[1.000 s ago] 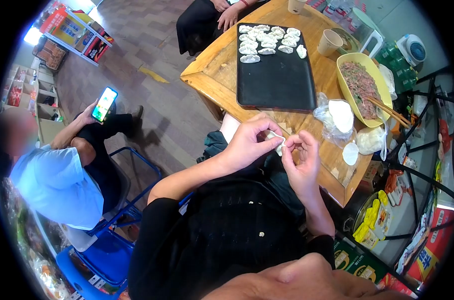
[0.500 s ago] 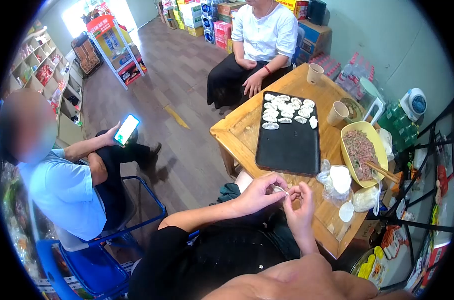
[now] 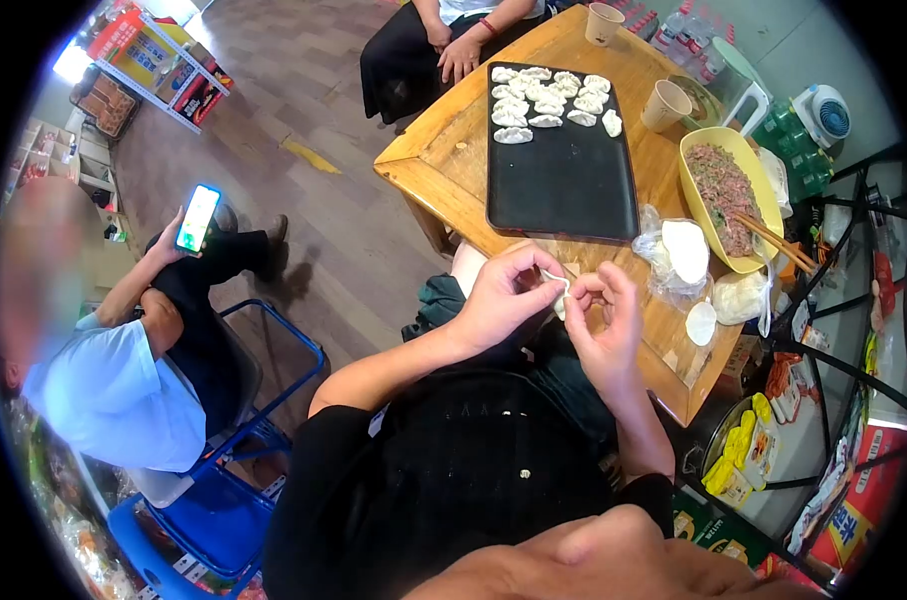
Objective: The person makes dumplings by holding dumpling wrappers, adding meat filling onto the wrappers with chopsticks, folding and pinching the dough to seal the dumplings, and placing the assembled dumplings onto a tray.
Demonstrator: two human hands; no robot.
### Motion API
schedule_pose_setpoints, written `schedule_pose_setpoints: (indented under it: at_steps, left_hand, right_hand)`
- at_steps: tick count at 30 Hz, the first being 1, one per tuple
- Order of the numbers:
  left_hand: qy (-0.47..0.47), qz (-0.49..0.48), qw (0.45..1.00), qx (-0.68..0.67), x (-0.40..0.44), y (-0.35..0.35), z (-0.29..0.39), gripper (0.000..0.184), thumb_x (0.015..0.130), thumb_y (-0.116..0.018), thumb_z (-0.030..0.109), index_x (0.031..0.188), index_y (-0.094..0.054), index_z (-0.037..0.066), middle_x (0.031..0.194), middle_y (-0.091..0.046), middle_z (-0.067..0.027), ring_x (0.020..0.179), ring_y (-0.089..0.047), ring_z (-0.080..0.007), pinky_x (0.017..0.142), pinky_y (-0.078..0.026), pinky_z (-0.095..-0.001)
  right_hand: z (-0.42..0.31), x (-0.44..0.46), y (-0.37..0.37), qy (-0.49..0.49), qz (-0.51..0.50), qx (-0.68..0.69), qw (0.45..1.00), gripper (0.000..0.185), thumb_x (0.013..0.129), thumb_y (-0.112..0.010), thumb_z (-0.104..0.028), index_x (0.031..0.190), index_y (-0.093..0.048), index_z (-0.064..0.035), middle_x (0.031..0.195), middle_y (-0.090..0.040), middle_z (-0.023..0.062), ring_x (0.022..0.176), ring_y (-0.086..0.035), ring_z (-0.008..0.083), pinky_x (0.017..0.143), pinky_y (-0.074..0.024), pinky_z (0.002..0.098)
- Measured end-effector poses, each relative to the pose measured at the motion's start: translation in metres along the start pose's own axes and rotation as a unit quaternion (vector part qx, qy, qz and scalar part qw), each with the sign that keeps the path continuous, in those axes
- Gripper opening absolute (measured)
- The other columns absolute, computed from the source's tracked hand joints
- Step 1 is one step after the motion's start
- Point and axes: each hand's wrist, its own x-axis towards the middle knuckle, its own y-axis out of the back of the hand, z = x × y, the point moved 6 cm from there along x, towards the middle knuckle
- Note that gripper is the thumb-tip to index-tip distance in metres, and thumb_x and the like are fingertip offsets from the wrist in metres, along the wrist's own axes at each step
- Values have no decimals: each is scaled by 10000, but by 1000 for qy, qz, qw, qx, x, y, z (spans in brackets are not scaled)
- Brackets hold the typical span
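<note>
Between my two hands, just off the near table edge, is a white dumpling (image 3: 560, 290) with its rim pinched. My left hand (image 3: 509, 298) grips it between thumb and fingers. My right hand (image 3: 606, 318) pinches its other side with thumb and fingertips. Beyond them lies a black tray (image 3: 559, 190) with several finished dumplings (image 3: 549, 95) in rows at its far end. To the right, a stack of round wrappers (image 3: 684, 250) sits in a plastic bag, and one loose wrapper (image 3: 702, 323) lies near it. A yellow bowl (image 3: 692, 190) holds minced filling (image 3: 724, 190) with chopsticks (image 3: 779, 242).
The wooden table (image 3: 434, 165) also carries paper cups (image 3: 666, 106) and a bagged white lump (image 3: 742, 298). A seated person (image 3: 114, 370) at left holds a phone (image 3: 198, 218); another person's hands (image 3: 462, 55) rest across the table. A blue chair (image 3: 214, 520) stands at lower left.
The view has tilted down, so the table and tray appear higher and further left. My hands stay together at the dumpling, whose pinched edge now shows more.
</note>
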Motion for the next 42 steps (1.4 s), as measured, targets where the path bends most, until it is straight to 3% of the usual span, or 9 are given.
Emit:
schedule_pose_setpoints:
  at_steps: [1,3,12,22,27,30,34,36,42]
  left_hand:
    - [-1,1,1000,0,0,1,2,97,899,-677,67,968,-625,24,957,-627,-26,891,-575,-98,800,-459,-245]
    - [-84,9,990,110,-1,1,19,92,854,-696,71,930,-657,36,906,-618,-39,780,-564,-113,655,-455,-246]
    - [-150,-13,976,156,-1,5,30,119,818,-712,79,922,-667,41,912,-646,-68,889,-585,-206,762,-456,-302]
    - [-115,4,978,174,-9,10,18,107,838,-700,60,932,-654,36,874,-608,-59,854,-577,-180,750,-464,-292]
    - [6,-16,1000,-25,-11,11,-4,132,886,-685,61,996,-628,15,925,-564,-10,851,-540,-74,755,-452,-227]
    - [11,-33,997,-65,-10,10,-6,154,916,-677,109,1039,-623,32,958,-597,1,892,-534,-76,800,-436,-239]
    - [16,-25,999,-18,-11,7,5,122,910,-675,97,1000,-633,26,963,-603,-17,887,-547,-92,796,-443,-244]
    - [-30,-34,996,75,-11,7,11,105,901,-675,84,981,-647,20,970,-614,-39,882,-561,-112,791,-451,-254]
    - [-69,-37,993,90,-12,11,19,118,886,-684,73,991,-667,21,968,-624,-51,894,-576,-130,786,-462,-272]
  right_hand:
    - [-1,0,-1,11,-2,-15,1000,554,834,-667,98,1312,-413,-17,915,-617,89,752,-585,126,686,-498,268]
    - [-2,-2,-3,22,-4,-30,999,558,831,-673,96,1314,-417,-19,912,-618,89,741,-588,129,673,-501,271]
    - [-4,3,-3,-3,13,-79,997,571,815,-681,94,1314,-425,-12,938,-617,100,711,-574,148,663,-503,287]
    - [7,-1,-8,-39,-17,-48,998,571,827,-663,95,1328,-408,-7,935,-620,96,727,-575,135,671,-499,276]
    - [3,-2,0,-37,6,-5,999,540,835,-655,94,1305,-408,-7,925,-620,89,746,-582,123,688,-498,267]
    - [-5,0,0,-23,-9,-6,1000,512,834,-654,94,1278,-419,-6,922,-617,95,745,-587,127,682,-500,268]
    - [-12,1,-7,-7,-50,-21,999,515,830,-653,95,1279,-418,-2,913,-612,97,740,-590,134,666,-502,274]
    - [-13,0,-8,7,-57,-18,998,521,829,-655,94,1283,-419,-2,910,-611,97,736,-591,136,662,-504,277]
    - [-13,3,-8,17,-22,-59,998,510,819,-665,92,1264,-435,-3,921,-602,104,707,-576,144,657,-503,285]
